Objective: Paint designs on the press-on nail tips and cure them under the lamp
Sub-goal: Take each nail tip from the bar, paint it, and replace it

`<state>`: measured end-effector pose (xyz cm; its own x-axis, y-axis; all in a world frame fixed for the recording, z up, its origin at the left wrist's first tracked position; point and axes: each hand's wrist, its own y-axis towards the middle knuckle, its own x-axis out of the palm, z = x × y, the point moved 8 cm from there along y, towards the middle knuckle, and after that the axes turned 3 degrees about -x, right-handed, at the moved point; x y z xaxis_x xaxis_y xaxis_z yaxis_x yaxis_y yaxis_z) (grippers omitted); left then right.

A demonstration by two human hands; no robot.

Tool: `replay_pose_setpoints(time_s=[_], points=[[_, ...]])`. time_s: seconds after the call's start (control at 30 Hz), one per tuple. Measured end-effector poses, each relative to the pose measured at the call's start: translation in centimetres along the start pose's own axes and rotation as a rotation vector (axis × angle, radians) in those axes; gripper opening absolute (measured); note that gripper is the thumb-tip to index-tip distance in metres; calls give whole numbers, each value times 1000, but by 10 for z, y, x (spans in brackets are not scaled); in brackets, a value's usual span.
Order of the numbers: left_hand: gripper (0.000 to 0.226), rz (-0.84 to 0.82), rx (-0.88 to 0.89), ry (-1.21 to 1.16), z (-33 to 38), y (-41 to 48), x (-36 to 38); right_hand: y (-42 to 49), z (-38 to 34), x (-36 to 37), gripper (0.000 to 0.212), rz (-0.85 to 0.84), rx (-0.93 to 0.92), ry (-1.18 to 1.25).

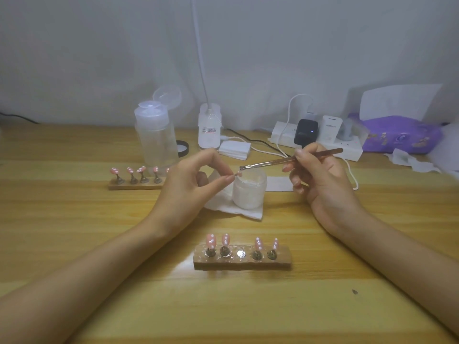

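Observation:
My left hand (191, 184) pinches a small pink nail tip (237, 174) between thumb and fingers, above a white jar (249, 192). My right hand (320, 177) grips a thin brush (285, 161) whose bristles touch the held tip. A wooden stand (242, 262) near me carries several pink tips with white dots; its middle socket is bare. A second wooden stand (135, 186) with several dotted tips lies at the far left, partly hidden by my left hand.
The jar stands on a white tissue (238, 211). Behind are a clear pump bottle (154, 135), a white lamp base (209, 129), a stack of white pads (234, 149), a power strip with chargers (315, 141) and a purple tissue pack (400, 137).

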<state>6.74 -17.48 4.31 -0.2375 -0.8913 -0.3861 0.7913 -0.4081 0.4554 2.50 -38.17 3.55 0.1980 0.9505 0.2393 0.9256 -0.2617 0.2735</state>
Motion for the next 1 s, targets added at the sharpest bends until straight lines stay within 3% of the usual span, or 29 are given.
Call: replay_pose_setpoints(time_s=[1.0], points=[[16, 2, 6, -11, -1, -1, -1, 0, 3, -4, 24, 41, 17, -71]])
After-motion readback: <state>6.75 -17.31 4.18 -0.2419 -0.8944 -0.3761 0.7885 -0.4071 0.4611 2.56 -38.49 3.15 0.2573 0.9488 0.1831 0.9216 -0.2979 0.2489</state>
